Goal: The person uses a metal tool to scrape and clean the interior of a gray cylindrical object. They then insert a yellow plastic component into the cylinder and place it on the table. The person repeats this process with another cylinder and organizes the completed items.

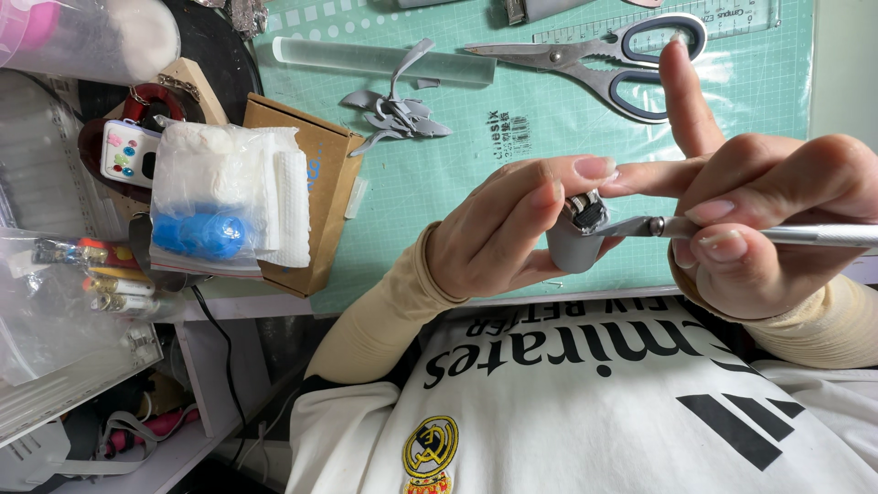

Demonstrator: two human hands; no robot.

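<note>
The green cutting mat covered most of my worktop, and I place everything else by it. Off the mat's left edge stood a clutter of clear plastic boxes, and overlapping that same edge lay a brown cardboard box with a clear bag of white and blue bits resting on top of it. Along the mat's far side lay a long clear bar, and to the right of it, also on the mat, a pair of scissors with grey-and-blue handles, beside a transparent ruler. Just below the bar, on the mat, sat a small heap of grey scraps. Over the mat's near edge my left hand was curled around a small grey piece, thumb and fingers pinching it, its dark, ribbed end turned towards the other hand. My right hand was closed around a slim metal craft knife, fingers pressed on the handle while the forefinger stuck straight up towards the scissors. The knife's tip met the grey piece at its dark end, both held in the air above the mat rather than resting on it.
</note>
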